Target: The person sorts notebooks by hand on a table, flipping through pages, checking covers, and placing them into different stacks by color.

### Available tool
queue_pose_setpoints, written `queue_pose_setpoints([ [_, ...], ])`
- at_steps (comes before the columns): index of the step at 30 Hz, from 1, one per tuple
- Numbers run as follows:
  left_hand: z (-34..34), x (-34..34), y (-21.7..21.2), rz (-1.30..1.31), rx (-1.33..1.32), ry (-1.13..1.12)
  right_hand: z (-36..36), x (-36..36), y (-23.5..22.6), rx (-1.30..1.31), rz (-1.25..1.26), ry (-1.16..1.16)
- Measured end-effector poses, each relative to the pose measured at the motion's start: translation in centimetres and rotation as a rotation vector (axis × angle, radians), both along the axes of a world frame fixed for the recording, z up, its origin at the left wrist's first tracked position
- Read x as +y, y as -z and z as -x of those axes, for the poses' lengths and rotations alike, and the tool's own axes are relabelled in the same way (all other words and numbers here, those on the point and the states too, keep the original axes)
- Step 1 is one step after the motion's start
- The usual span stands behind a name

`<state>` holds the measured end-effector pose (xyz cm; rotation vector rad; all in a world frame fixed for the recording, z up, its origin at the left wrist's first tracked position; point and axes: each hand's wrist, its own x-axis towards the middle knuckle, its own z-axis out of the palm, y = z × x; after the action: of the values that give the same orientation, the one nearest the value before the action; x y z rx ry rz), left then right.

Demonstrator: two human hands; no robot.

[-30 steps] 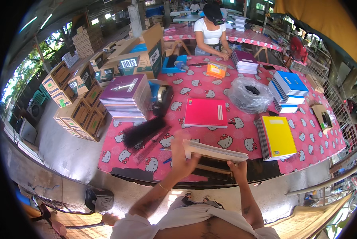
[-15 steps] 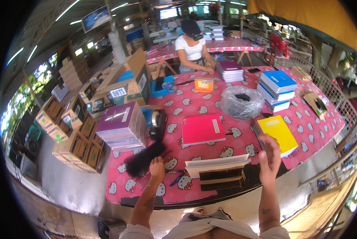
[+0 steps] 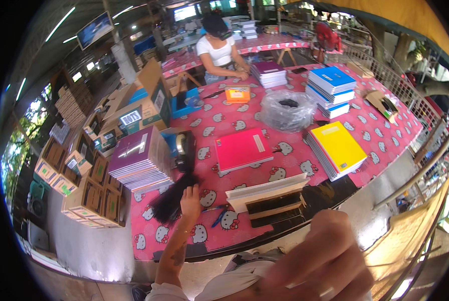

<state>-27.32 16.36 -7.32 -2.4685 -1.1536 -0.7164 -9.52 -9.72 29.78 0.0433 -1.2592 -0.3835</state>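
Left hand (image 3: 189, 196), fingers loosely apart, rests on the black bundle (image 3: 172, 199) beside the purple stack (image 3: 141, 160); right hand (image 3: 325, 263), blurred, grip indeterminable; a careless pull could topple that stack.

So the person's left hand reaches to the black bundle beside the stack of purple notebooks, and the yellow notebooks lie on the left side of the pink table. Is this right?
Not quite. The head view shows the stack of yellow notebooks on the right side of the pink patterned table, not the left. The rest holds: the left hand reaches to the black bundle beside the stack of purple notebooks.
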Motion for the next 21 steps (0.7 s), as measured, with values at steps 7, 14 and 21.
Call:
queue_pose_setpoints([
  [7,0.8,-3.5,-4.0,0.054,-0.151,-0.058,-0.7,-0.3,1.8,-0.043,0.1,0.262],
  [14,-0.8,-10.0,-10.6,0.315,-0.591,0.135,-7.8,3.2,12.2,-0.736,1.023,0.868],
  [21,-4.7,-13.7,-12.5,0.372,-0.751,0.245,-8.5,9.5,22.6,-0.746,1.185,0.744],
])
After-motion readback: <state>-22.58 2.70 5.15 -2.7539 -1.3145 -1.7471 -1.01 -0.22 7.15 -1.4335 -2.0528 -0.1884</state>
